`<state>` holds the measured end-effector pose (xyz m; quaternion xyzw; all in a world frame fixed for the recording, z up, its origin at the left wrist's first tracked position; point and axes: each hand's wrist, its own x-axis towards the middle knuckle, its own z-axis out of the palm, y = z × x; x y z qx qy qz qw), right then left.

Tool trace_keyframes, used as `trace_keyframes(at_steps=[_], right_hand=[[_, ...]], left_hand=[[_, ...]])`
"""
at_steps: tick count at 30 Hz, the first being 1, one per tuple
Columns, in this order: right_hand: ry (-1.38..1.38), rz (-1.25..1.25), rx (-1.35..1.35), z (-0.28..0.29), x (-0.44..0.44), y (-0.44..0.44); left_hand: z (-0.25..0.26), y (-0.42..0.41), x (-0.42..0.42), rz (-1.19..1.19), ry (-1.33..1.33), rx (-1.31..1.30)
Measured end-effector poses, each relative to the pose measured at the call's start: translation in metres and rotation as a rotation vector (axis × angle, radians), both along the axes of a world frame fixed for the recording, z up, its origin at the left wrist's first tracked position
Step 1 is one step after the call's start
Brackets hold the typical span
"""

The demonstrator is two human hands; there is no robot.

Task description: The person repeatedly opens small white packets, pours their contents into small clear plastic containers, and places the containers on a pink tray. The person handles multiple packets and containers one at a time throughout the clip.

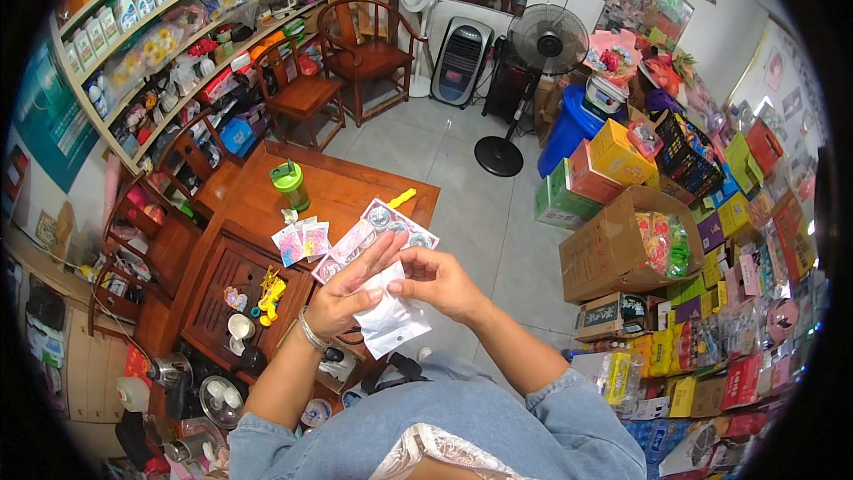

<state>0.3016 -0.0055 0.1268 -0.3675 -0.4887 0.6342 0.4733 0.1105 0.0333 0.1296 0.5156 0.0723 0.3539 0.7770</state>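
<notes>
Between my two hands is a small white plastic packet [394, 323] with a hang hole at its lower end. The thumb and fingers of my right hand [436, 280] pinch its upper part. My left hand [350, 290] has its fingers stretched out flat behind the packet, its thumb pressed on the front. Beyond the hands a pink sheet [421, 210] with round silvery pieces lies on the wooden table [333, 177], partly hidden by my fingers. Two small packets of colourful beads [303, 240] lie left of it.
A green shaker bottle [290, 185] and a yellow tool [402, 198] are on the table. The tea tray holds a yellow toy [270, 297] and white cups [240, 327]. Chairs [303, 100] stand at the left; at right are a cardboard box [600, 260], stacked goods and a standing fan [548, 40].
</notes>
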Motion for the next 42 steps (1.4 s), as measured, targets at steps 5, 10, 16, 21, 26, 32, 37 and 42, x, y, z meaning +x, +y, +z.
trace_keyframes(at_steps=[5, 10, 16, 21, 26, 32, 37, 42], right_hand=[[-0.034, 0.079, 0.004, 0.012, 0.000, 0.001], [-0.068, -0.022, -0.003, 0.011, 0.004, -0.001], [-0.148, -0.152, 0.040, 0.000, 0.018, 0.002], [-0.123, -0.183, -0.017, 0.003, 0.010, -0.003], [-0.063, -0.234, -0.082, -0.008, 0.018, -0.005], [-0.106, -0.195, -0.062, -0.010, 0.028, -0.010], [-0.155, -0.177, -0.070, 0.000, 0.031, -0.018], [-0.161, -0.145, -0.005, -0.002, 0.040, -0.022]], left_hand=[[0.001, -0.003, -0.002, -0.018, 0.052, -0.008], [-0.010, -0.007, 0.003, 0.120, -0.055, -0.168], [-0.022, -0.010, -0.005, 0.322, 0.291, -0.162], [-0.032, -0.013, 0.001, 0.427, 0.398, -0.019], [-0.021, -0.018, 0.007, 0.408, 0.389, -0.099], [-0.027, -0.019, 0.004, 0.301, 0.315, -0.196], [-0.014, -0.019, 0.010, 0.285, 0.361, -0.152], [-0.015, -0.020, 0.010, 0.267, 0.346, -0.167]])
